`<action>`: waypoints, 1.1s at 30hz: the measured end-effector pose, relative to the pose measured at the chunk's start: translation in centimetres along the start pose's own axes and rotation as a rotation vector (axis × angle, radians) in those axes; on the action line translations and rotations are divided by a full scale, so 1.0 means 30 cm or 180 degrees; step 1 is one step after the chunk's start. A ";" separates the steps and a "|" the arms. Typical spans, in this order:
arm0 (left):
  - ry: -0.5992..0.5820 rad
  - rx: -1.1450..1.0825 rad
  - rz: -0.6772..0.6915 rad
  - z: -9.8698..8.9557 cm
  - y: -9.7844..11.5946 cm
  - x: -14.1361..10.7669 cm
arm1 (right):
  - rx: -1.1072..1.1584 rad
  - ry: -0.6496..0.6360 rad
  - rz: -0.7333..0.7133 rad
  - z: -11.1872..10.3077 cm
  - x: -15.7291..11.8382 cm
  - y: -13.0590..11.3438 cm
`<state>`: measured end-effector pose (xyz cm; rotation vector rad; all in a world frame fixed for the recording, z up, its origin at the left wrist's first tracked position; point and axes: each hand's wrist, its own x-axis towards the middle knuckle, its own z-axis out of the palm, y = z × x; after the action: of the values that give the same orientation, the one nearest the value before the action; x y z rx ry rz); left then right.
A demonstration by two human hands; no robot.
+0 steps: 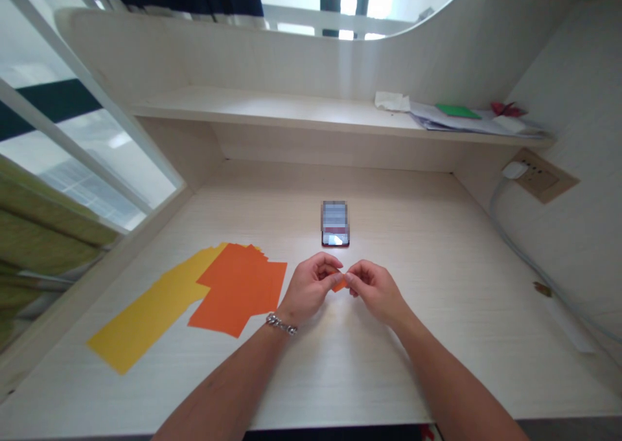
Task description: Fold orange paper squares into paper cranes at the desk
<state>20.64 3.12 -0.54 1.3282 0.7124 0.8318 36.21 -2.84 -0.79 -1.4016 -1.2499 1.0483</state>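
Note:
My left hand [308,287] and my right hand [376,292] meet above the pale wood-grain desk [451,344], pinching a small folded piece of orange paper [339,284] between their fingers. Much of that piece is hidden by my fingers. To the left of my left hand lies a loose stack of orange paper sheets [240,289], overlapping a stack of yellow paper sheets [155,305]. A silver chain bracelet [282,324] circles my left wrist.
A smartphone [335,224] with a red edge lies on the desk beyond my hands. A shelf [272,109] above holds papers [466,120], a green sheet [458,111] and a red folded paper piece [508,109]. A wall socket [539,175] with a plugged-in cable is on the right.

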 end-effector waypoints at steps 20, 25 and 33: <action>-0.0292 0.1481 0.0369 0.005 0.017 -0.010 | -0.0975 -0.0065 -0.0376 -0.019 -0.013 -0.027; -0.0287 0.1611 0.0430 -0.002 0.023 -0.011 | -0.1058 -0.0071 -0.0382 -0.024 -0.016 -0.030; -0.0168 0.1487 0.0395 -0.020 0.017 0.001 | -0.0898 0.0039 -0.0336 -0.027 -0.007 -0.014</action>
<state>20.10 3.49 -0.11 1.8210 0.8196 0.7500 36.90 -3.12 -0.24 -1.5307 -1.4896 0.8129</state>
